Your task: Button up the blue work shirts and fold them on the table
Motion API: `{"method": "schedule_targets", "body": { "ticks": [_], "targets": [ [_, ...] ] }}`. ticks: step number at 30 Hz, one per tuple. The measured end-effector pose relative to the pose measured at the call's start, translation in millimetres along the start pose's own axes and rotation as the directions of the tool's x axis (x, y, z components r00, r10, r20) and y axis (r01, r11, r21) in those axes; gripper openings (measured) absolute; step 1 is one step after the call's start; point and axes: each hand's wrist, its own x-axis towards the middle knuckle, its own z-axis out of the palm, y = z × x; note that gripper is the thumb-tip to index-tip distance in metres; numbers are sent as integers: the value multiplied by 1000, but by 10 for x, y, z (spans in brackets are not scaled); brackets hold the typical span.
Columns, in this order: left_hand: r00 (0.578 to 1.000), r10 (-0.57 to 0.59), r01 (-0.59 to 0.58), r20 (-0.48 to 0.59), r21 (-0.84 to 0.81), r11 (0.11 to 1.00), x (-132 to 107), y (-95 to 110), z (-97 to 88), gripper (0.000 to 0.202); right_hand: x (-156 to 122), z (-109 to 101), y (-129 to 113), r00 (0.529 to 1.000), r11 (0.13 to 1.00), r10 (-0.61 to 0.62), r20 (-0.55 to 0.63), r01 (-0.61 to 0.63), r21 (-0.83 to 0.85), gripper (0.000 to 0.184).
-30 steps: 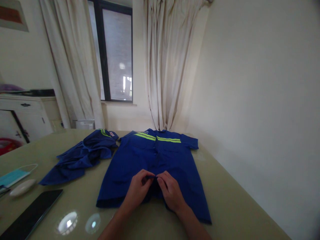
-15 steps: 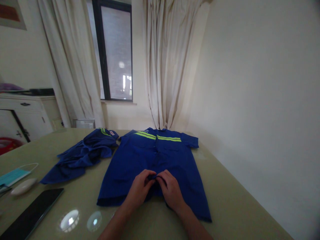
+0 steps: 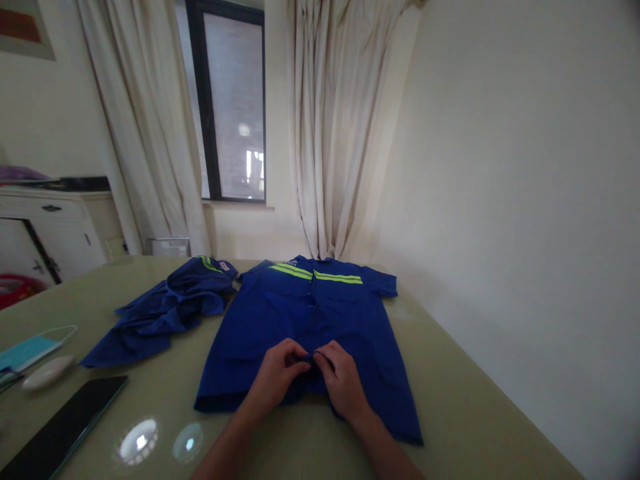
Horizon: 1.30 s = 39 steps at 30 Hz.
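Note:
A blue short-sleeved work shirt (image 3: 345,320) with yellow-green stripes across its chest lies spread on the table, collar at the far end. Both hands are at the lower part of its front opening. My left hand (image 3: 280,373) pinches one front edge between thumb and fingers. Close beside it, my right hand (image 3: 340,373) grips the other edge, its fingertips nearly meeting the left ones. The cloth between the fingertips is bunched and lifted a little. Whether a button is held there is hidden by the fingers.
Left of the shirt lies a second, crumpled blue garment (image 3: 170,307) with similar stripes. Nearer on the left are a black phone (image 3: 65,427), a white oval object (image 3: 49,373) and a light-blue face mask (image 3: 30,352). The table (image 3: 465,400) meets a wall on the right.
My left hand has shifted slightly, its fingertips drawn a little away from the right ones. The shirt and my right hand look almost unchanged.

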Motion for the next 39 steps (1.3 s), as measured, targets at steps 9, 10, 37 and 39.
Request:
{"method": "schedule_targets", "body": {
  "ticks": [9, 10, 37, 39],
  "targets": [
    [995, 99, -100, 21, 72, 992, -26, 52, -17, 15, 3, -32, 16, 1000, 1000, -6, 11, 5, 19, 27],
    [994, 103, -105, 24, 81, 991, -30, 50, -16, 15, 3, -34, 15, 1000, 1000, -11, 16, 11, 16, 27],
    [985, 170, -172, 32, 295, 940, -110, 158, 46, 19, -35, 5, 36, 999, 999, -43, 17, 43, 2, 13],
    [982, 183, -188, 43, 250, 950, -109, 157, 50, 15, -34, 13, 46, 999, 1000, -31, 10, 31, 6, 14]
  ]
}}
